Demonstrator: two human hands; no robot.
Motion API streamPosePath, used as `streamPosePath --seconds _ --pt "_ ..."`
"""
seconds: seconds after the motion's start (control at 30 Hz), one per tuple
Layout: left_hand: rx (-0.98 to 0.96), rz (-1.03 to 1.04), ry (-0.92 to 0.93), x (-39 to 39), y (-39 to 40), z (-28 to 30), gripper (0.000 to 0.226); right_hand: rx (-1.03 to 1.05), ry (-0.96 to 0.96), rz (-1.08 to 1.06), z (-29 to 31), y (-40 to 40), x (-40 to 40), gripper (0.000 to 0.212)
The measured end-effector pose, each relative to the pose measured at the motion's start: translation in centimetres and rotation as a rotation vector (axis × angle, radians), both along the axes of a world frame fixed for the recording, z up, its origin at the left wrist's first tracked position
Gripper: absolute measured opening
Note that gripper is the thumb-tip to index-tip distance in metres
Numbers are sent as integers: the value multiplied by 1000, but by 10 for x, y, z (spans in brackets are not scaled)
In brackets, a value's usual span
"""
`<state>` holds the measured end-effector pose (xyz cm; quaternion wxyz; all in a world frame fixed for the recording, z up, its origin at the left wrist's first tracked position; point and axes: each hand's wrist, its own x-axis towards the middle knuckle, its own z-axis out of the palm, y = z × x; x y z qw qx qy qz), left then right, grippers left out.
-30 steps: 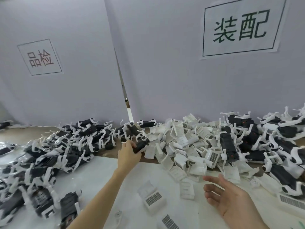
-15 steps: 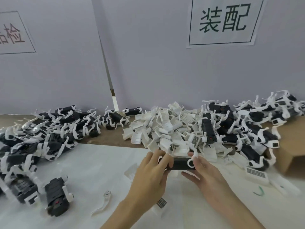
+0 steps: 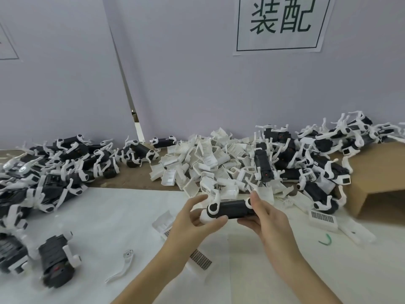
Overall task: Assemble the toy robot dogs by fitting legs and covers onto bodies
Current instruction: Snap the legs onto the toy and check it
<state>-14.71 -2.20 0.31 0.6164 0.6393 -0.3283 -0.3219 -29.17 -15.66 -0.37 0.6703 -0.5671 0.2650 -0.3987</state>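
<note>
So both hands are on one black dog body (image 3: 234, 208) at center frame: left hand (image 3: 192, 220) pinching its leg end, right hand (image 3: 266, 218) wrapped round the other. Looks like mid-assembly; next probably needs a white cover (image 3: 228, 190) from the pile behind.

A paper sign (image 3: 281, 24) with two dark green characters in a black frame hangs on the grey wall (image 3: 197, 88). A brown cardboard box (image 3: 381, 178) lies at the table's right edge; a small green wire loop (image 3: 326, 239) lies on the white sheet (image 3: 114, 218) near it.
</note>
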Motion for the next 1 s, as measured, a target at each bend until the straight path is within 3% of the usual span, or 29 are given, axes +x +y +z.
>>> streamPosePath --seconds 0.17,0.47,0.67,0.83,1.0 --pt "-63 -11 156 -1 -2 4 71 -25 25 46 2 -1 -3 62" --pt "-112 22 49 9 2 5 77 -95 103 181 10 -6 -14 58" --pt "-128 -34 127 12 -1 3 70 -90 100 233 13 -8 -17 59" --pt "-189 -186 164 21 1 -6 71 8 120 549 14 -20 -31 50" --pt "-384 -202 421 24 -5 -5 63 191 -39 652 7 -28 -33 73"
